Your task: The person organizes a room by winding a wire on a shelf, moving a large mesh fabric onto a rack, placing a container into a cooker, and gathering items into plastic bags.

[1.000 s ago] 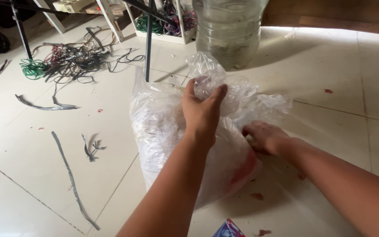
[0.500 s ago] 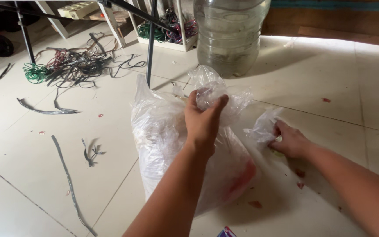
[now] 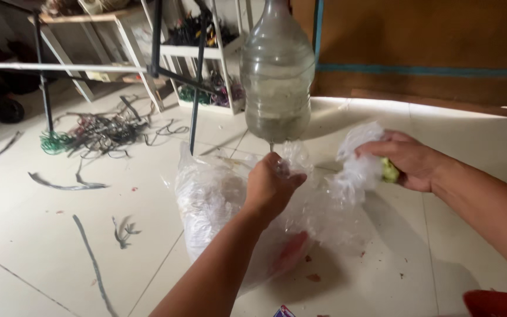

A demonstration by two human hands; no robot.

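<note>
Floor: pale tiles (image 3: pixel 465 176), wires (image 3: pixel 98 132) scattered at 10 o'clock.
Left hand (image 3: pixel 271 188): grip clenched on plastic bag (image 3: pixel 218 199).
Right hand (image 3: pixel 409 158): bag edge and green object (image 3: pixel 389 171) grasped.

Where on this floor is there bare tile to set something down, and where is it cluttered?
Bare tile lies right of the clear plastic bag, below the right hand, with only small red scraps. Another patch lies left of the bag, between two dark strips. It is crowded toward the wire tangle, shelf legs and big bottle. The left hand grips the bag.
</note>
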